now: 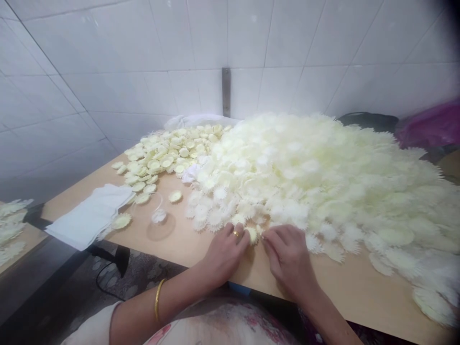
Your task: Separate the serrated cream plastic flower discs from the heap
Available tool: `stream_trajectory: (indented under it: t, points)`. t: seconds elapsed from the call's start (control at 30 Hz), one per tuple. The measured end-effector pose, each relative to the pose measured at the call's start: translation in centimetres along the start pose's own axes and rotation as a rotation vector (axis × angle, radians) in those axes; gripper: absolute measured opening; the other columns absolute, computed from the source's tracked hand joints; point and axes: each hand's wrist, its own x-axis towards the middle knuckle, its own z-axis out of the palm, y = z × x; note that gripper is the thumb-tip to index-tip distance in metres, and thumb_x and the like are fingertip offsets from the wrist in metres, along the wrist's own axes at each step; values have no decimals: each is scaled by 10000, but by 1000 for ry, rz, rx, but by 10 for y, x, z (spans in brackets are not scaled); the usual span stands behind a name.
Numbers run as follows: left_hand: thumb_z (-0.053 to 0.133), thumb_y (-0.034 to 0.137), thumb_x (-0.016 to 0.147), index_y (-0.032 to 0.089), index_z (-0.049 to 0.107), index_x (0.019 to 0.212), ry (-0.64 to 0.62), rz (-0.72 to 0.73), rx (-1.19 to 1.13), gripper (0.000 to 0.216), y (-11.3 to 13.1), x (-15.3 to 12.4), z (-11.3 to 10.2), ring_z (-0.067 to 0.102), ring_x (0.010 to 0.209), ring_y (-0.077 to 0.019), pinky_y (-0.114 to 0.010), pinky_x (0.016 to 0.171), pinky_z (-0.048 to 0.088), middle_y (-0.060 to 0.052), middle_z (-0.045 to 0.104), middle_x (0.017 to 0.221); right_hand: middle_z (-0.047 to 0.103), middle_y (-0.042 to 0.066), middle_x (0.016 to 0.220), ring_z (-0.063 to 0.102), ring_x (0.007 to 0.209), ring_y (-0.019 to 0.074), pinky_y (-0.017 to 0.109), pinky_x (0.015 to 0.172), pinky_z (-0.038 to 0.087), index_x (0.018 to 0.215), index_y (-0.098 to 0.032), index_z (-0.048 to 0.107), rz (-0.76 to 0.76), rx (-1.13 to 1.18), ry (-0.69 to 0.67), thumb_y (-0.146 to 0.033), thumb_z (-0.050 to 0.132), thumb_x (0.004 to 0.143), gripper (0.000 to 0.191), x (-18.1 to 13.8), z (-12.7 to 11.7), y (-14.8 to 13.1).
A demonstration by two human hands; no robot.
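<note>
My left hand [224,251] and my right hand [287,256] rest side by side on the wooden table [201,244] near its front edge. Their fingertips pinch one small pale yellow fringed flower piece [252,234] between them. A ring shows on my left hand and a gold bangle on that wrist. Just beyond the fingers begins a large heap of cream-white fringed flower pieces [323,177] that covers the middle and right of the table.
A smaller pile of flatter yellowish flower pieces [165,155] lies at the back left. A folded white cloth [91,215] sits at the left edge, with a clear round glass dish [160,223] beside it. White tiled walls stand behind; something purple [431,127] lies at far right.
</note>
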Motion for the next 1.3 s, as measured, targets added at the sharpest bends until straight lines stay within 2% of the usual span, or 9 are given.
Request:
stream_trajectory:
  t: [0.17,0.27,0.37,0.5,0.63,0.73,0.9,1.1,1.3]
  points:
    - [382,107,829,172,524,906,-5,-102,-214,174,-8,-3,-6,496,842,-189,-299,679,472,-84,544,911,552,42,751,469,731,166,315,706,353,837,-156,535,49,31,51,-122,436,830,105,-1,2,4]
    - [376,173,855,174,528,930,96,-206,-492,170,-12,-5,-7,510,828,-157,-272,701,458,-77,522,901,557,73,802,452,783,202,371,750,339,824,-153,571,-42,-131,-28,-105,432,807,148,-4,6,6]
    - [390,203,860,151,550,923,167,-288,-694,180,-14,-5,-9,517,790,-139,-260,707,435,-75,526,873,555,112,936,436,871,241,419,799,328,972,-132,576,-106,-189,-107,-122,452,789,221,-6,9,3]
    - [390,224,867,150,585,866,151,-402,-864,209,-13,-5,-13,514,717,-128,-255,672,410,-39,554,750,538,108,1059,404,973,261,446,873,301,1106,-129,522,-165,-105,-227,-203,472,807,312,-1,10,-4]
    - [388,233,869,145,595,843,155,-494,-950,226,-12,-7,-14,525,724,-127,-259,686,406,-40,579,768,568,95,990,419,931,245,452,894,293,1073,-120,538,-206,-85,-291,-188,442,825,275,6,14,-9]
    - [390,228,868,146,594,854,185,-480,-948,220,-12,-11,-13,532,764,-135,-264,712,405,-48,589,803,575,108,923,432,898,239,459,898,293,1032,-98,557,-238,-127,-249,-143,419,820,258,6,21,-9]
    - [386,235,871,160,590,879,214,-478,-946,217,-13,-15,-11,541,774,-139,-268,718,413,-46,591,811,576,104,792,441,827,228,447,853,332,1152,-42,477,-259,-102,-131,-82,375,816,354,5,26,-4]
    - [380,219,869,174,580,898,192,-437,-959,207,-8,-2,-4,552,758,-137,-267,707,430,-37,594,798,576,78,761,473,737,193,337,711,380,999,-118,545,-10,70,1,-150,332,879,246,13,22,1]
    - [393,141,842,155,549,994,279,-229,-780,218,0,7,7,519,868,-165,-297,749,442,-92,572,941,592,58,696,462,685,185,331,693,321,1049,-109,560,46,-92,-47,-234,358,891,285,14,16,6]
